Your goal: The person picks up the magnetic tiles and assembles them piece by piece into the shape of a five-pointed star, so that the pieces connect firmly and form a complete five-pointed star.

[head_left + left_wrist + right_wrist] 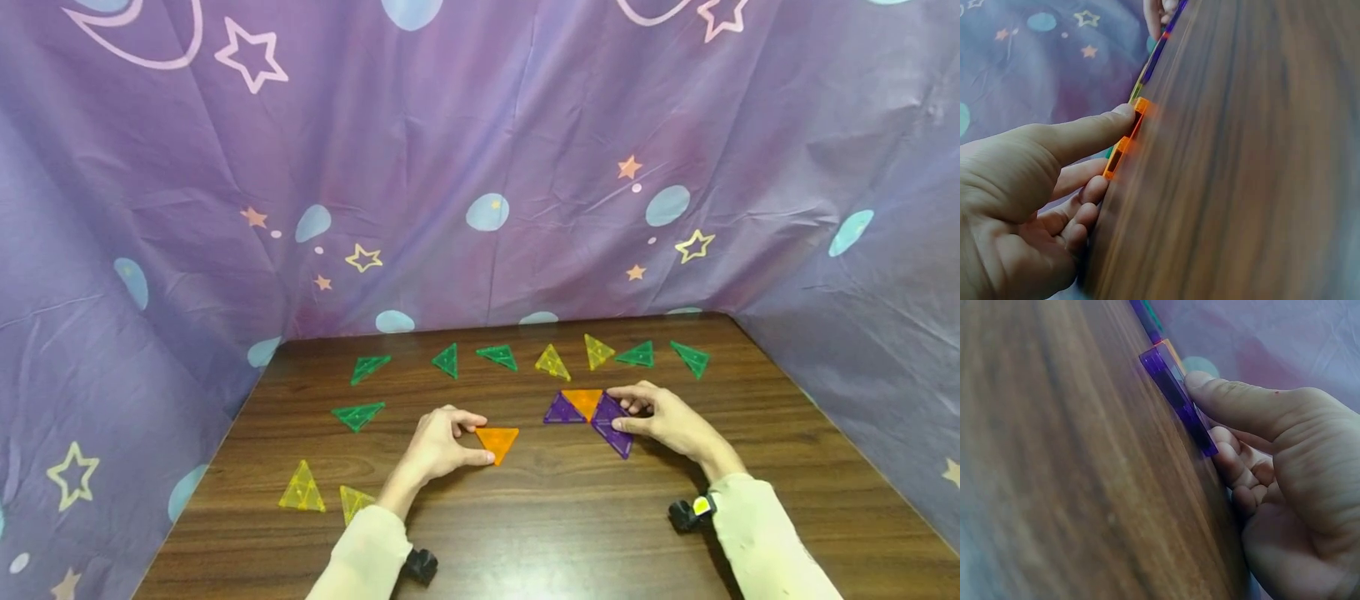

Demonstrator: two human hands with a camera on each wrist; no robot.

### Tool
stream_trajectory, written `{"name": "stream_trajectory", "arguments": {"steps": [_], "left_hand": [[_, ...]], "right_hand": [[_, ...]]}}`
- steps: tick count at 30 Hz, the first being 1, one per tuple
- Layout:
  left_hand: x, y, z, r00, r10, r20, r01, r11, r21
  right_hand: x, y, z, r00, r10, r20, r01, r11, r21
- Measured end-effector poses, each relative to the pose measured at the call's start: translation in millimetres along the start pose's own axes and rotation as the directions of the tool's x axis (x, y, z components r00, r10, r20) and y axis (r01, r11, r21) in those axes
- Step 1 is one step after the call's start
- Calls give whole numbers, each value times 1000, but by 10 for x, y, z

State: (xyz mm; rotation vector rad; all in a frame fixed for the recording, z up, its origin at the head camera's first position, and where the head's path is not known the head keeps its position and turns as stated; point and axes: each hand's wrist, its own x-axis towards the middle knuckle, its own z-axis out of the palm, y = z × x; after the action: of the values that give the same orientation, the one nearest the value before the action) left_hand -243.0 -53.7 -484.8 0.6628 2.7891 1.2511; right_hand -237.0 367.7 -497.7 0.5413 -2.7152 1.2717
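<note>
My left hand (438, 446) pinches an orange triangular magnetic tile (501, 444) between thumb and forefinger, low over or on the table. In the left wrist view the edge of this orange tile (1115, 161) shows dark inserts. To the right, my right hand (667, 418) holds a larger purple triangular tile (615, 438) by its outer side, thumb on its face. That purple tile's inner edge meets a second orange tile (583, 401), whose other side meets a small purple tile (564, 410). The right wrist view shows the held purple tile (1175, 394) edge-on, near the wood.
Along the back of the wooden table (555, 517) lie several green tiles (446, 361) and two yellow tiles (553, 362). Another green tile (358, 415) is left of my left hand. Two yellow tiles (302, 489) lie front left, one partly behind my sleeve. A purple curtain (450, 167) surrounds the table.
</note>
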Motion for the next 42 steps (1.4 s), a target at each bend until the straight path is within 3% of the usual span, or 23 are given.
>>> {"name": "stream_trajectory", "arguments": {"steps": [13, 22, 29, 35, 42], "left_hand": [[142, 215, 325, 992, 124, -9, -123, 992, 22], [222, 446, 500, 1000, 18, 9, -18, 996, 84], [253, 517, 553, 999, -40, 2, 39, 994, 106], [259, 537, 559, 998, -52, -25, 54, 993, 108], [243, 512, 567, 999, -28, -26, 30, 995, 90]], "right_hand": [[-6, -50, 57, 1000, -14, -23, 12, 997, -75], [28, -113, 134, 1000, -10, -22, 7, 991, -137], [53, -148, 166, 1000, -5, -20, 2, 989, -150], [63, -184, 185, 1000, 5, -16, -8, 985, -170], [36, -192, 202, 1000, 25, -14, -27, 985, -170]]}}
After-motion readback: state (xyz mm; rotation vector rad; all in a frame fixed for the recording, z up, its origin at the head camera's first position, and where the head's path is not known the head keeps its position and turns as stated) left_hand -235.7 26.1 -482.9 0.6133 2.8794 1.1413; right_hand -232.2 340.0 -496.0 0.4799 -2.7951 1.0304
